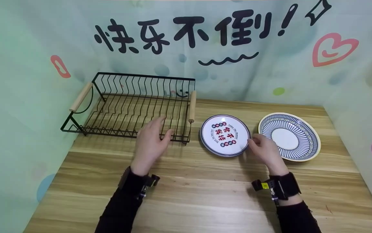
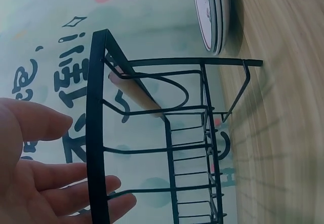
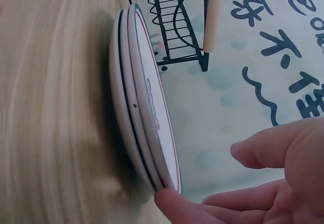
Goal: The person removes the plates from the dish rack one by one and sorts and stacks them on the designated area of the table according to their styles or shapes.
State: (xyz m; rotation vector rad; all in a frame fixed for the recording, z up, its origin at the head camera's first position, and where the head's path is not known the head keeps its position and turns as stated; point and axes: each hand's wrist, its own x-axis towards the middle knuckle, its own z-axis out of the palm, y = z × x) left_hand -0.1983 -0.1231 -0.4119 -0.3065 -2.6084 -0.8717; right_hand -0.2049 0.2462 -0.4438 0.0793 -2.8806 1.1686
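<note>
The right hand (image 1: 265, 150) touches the right rim of the stacked printed plates (image 1: 224, 134) with a fingertip (image 3: 169, 204), fingers loosely spread, gripping nothing. The left hand (image 1: 150, 142) hovers open at the front edge of the wire dish rack (image 1: 131, 106), farther from the plates.

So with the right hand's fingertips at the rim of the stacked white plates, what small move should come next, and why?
Probably curl the right hand under the top white plate and lift its rim: a fingertip already touches the edge, two plates lie stacked, and the left hand rests open at the rack.
</note>
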